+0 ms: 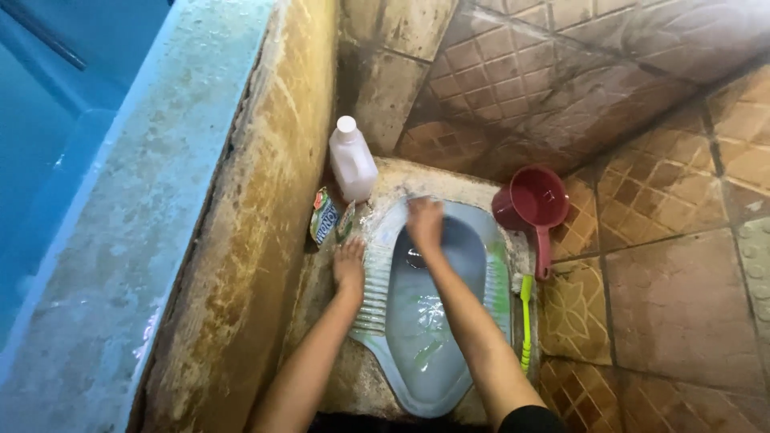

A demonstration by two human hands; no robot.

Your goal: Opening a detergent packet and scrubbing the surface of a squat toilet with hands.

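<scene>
A small, worn bathroom of a home is shown. A pale blue squat toilet (pixel 425 337) is set into a raised concrete base in the corner. The floor (pixel 682 305) and the rear wall (pixel 521 72) are covered with brown patterned tiles, stained and wet. A concrete water tank (pixel 160 216), lined in blue, is built along the left side. Washing things are kept beside the pan: a red plastic dipper (pixel 533 204), a white plastic bottle (pixel 351 163), a green cleaner sachet (pixel 323 216) and a green-handled brush (pixel 525 321).
</scene>
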